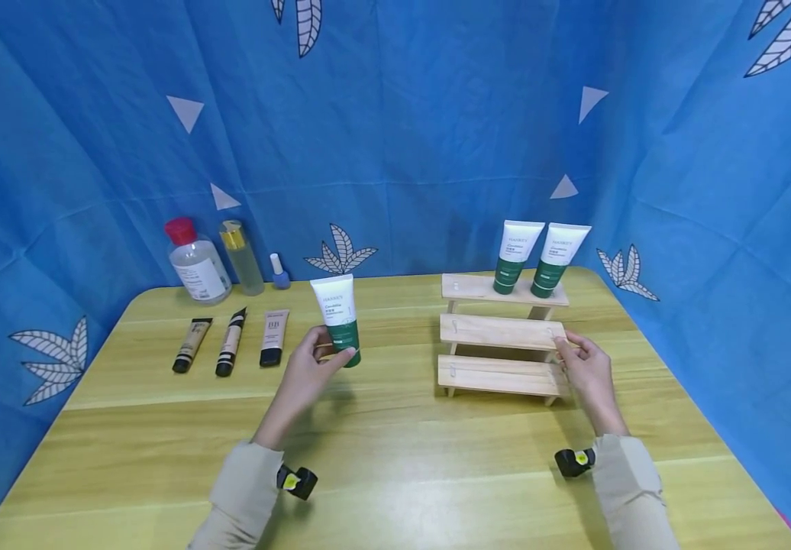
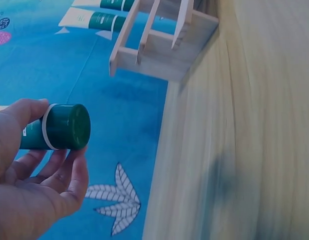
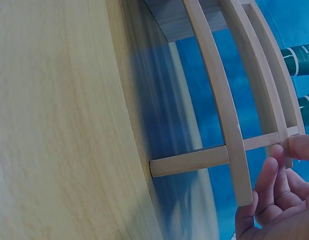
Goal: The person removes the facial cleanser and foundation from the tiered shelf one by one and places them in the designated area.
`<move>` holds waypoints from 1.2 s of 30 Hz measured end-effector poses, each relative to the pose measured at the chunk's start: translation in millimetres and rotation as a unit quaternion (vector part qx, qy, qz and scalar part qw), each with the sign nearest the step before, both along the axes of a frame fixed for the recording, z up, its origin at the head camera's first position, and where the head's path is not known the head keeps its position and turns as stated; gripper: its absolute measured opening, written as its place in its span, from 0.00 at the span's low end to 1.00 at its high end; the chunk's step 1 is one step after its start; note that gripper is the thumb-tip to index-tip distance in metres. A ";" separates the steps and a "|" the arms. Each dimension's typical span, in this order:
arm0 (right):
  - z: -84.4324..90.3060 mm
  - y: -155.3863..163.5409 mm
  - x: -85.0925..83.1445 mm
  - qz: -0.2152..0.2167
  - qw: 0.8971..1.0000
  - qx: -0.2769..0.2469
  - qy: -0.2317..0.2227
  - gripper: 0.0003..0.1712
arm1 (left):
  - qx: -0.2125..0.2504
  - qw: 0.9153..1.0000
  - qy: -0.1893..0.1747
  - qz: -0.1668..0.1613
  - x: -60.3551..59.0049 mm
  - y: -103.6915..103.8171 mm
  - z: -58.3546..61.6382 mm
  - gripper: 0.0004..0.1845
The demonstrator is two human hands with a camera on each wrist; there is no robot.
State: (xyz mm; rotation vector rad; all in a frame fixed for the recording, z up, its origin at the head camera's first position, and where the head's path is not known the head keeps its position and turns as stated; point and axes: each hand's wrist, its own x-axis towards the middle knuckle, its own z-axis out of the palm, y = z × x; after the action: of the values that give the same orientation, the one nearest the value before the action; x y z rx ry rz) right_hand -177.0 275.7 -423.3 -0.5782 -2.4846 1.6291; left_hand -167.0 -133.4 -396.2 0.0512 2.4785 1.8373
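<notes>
My left hand (image 1: 313, 365) grips a white and green tube (image 1: 337, 319) upright by its green cap end, just above the wooden table (image 1: 382, 458). In the left wrist view the tube's green cap (image 2: 68, 126) sits between my thumb and fingers. A three-step wooden rack (image 1: 500, 333) stands to the right, with two matching tubes (image 1: 536, 258) upright on its top step. My right hand (image 1: 584, 365) holds the right end of the rack's middle step; its fingers (image 3: 274, 195) curl at the rack's slats (image 3: 219, 107).
At the back left stand a clear bottle with a red cap (image 1: 195, 263), a yellowish bottle (image 1: 240, 256) and a small blue bottle (image 1: 279, 272). Three small tubes (image 1: 232, 342) lie in a row in front of them. Blue cloth (image 1: 395, 130) walls the table.
</notes>
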 end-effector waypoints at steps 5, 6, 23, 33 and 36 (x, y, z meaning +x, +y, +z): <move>-1.1 0.4 -0.6 -0.005 1.000 -0.005 -0.002 0.35 | -0.019 1.000 -0.004 0.010 6.7 -19.5 -0.6 0.28; -1.0 0.2 -0.6 -0.006 1.000 -0.007 0.000 0.35 | -0.024 1.000 -0.005 0.014 8.4 -24.1 -0.7 0.28; -2.9 -3.5 -3.9 0.005 1.000 0.002 0.003 0.36 | -0.101 0.984 -0.083 0.125 62.9 -111.0 7.2 0.35; -0.9 -6.0 -5.7 0.004 1.000 0.001 0.015 0.34 | -0.142 0.960 -0.167 0.173 80.4 -156.6 -1.3 0.42; -1.2 -5.9 -5.6 0.004 1.000 0.002 0.015 0.34 | -0.157 0.954 -0.196 0.165 85.5 -172.6 -4.0 0.46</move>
State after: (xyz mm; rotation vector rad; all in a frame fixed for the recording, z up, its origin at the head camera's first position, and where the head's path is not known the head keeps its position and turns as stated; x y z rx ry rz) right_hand -182.6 269.9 -424.6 -0.5394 -2.4709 1.6227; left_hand -81.5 -305.9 -400.2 -0.7070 2.5496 1.3379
